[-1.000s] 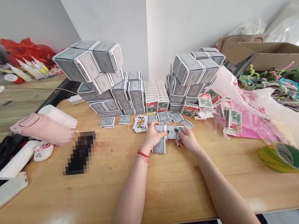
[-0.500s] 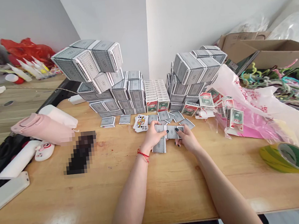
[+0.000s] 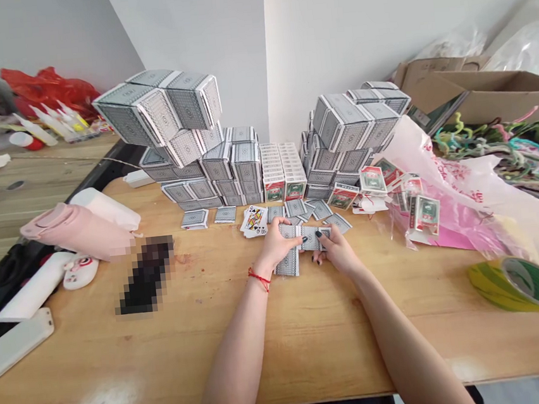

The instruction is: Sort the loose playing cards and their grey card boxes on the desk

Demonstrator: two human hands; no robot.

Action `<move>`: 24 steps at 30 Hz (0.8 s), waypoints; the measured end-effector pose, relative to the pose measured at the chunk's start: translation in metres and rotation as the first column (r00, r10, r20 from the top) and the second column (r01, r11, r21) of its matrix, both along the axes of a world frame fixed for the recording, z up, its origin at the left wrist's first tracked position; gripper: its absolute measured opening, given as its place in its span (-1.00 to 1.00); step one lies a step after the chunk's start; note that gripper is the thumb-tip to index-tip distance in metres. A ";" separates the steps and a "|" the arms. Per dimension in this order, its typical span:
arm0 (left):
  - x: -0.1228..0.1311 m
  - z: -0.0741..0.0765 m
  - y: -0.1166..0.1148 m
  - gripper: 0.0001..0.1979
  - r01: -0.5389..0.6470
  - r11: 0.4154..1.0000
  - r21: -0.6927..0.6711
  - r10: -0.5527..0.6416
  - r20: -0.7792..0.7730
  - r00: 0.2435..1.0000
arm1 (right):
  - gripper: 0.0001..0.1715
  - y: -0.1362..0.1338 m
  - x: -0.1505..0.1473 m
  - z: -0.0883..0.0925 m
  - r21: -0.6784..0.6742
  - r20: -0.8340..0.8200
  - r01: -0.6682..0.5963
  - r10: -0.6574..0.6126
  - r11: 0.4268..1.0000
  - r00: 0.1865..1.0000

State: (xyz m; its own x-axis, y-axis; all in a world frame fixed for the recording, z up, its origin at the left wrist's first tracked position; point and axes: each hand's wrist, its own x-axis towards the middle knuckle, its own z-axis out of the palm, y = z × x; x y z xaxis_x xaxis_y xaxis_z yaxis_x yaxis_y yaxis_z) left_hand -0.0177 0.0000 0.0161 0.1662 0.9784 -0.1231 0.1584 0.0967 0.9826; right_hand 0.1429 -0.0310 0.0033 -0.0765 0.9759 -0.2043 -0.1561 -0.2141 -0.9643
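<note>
Well, at the far left a red plastic bag (image 3: 46,90) lay behind a row of nozzle bottles (image 3: 55,125). Nearer, a pink bottle (image 3: 74,230) rested on its side, with a dark, pixelated object (image 3: 147,274) lying flat just to its right on the wooden table (image 3: 322,349). Next rose a left-hand stack (image 3: 198,152) of blocks patterned like card backs, its upper blocks jutting leftward. Face-up cards (image 3: 253,221) lay in front of the gap beside it.

The left hand (image 3: 270,247), a red string bracelet (image 3: 259,280) at its wrist, was closed in a pinch on the left part of some grey-backed cards (image 3: 310,238), which were near the table's middle, between both hands. The right hand (image 3: 340,251) had its thumb and fingers closed on their right end. Whether they touched the tabletop, I could not tell. Behind them stood two columns of boxed decks (image 3: 284,178).

Rightward came another stack (image 3: 343,131) of patterned blocks, then loose card boxes (image 3: 424,215), a pale plastic bag (image 3: 462,177) and a yellow-green tape roll (image 3: 490,289).
</note>
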 end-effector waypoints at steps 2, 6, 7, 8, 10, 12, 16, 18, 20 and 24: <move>0.002 0.000 -0.001 -0.54 0.015 1.000 -0.018 -0.014 0.029 0.999 | -0.56 -0.001 -0.002 0.001 0.001 -0.032 -0.003 0.003 1.000 0.999; 0.006 0.002 -0.002 -0.53 0.038 0.997 -0.071 -0.032 0.092 0.995 | -0.54 -0.002 0.000 0.004 -0.003 -0.066 0.017 -0.017 1.000 0.998; 0.006 0.002 -0.002 -0.52 0.033 0.996 -0.085 -0.025 0.103 0.994 | -0.53 -0.001 0.002 0.004 -0.005 -0.065 0.021 -0.021 1.000 0.998; 0.007 0.002 -0.002 -0.51 0.027 0.995 -0.097 -0.016 0.113 0.993 | -0.53 -0.001 0.004 0.005 -0.008 -0.063 0.023 -0.023 1.000 0.998; 0.007 0.002 -0.002 -0.52 0.015 0.995 -0.098 -0.002 0.132 0.991 | -0.55 0.001 0.010 0.005 -0.013 -0.048 0.022 -0.022 1.000 0.999; 0.007 0.002 -0.002 -0.53 0.007 0.996 -0.090 0.007 0.158 0.987 | -0.57 0.002 0.014 0.006 -0.020 -0.019 0.023 -0.023 1.000 1.000; 0.006 0.002 -0.001 -0.52 0.021 0.991 -0.129 0.008 0.215 0.977 | -0.57 0.002 0.020 0.007 -0.037 0.056 0.032 -0.030 0.999 0.998; 0.006 0.002 -0.001 -0.53 0.031 0.990 -0.137 0.003 0.238 0.971 | -0.56 0.001 0.021 0.008 -0.029 0.110 0.026 -0.022 0.999 0.994; 0.006 0.002 -0.001 -0.52 0.042 0.989 -0.140 -0.004 0.266 0.964 | -0.54 -0.001 0.020 0.009 0.000 0.181 0.020 -0.020 1.000 0.983; 0.007 0.003 -0.002 -0.51 0.053 0.984 -0.168 -0.003 0.286 0.958 | -0.52 -0.002 0.015 0.007 0.078 0.294 0.112 -0.131 0.991 0.947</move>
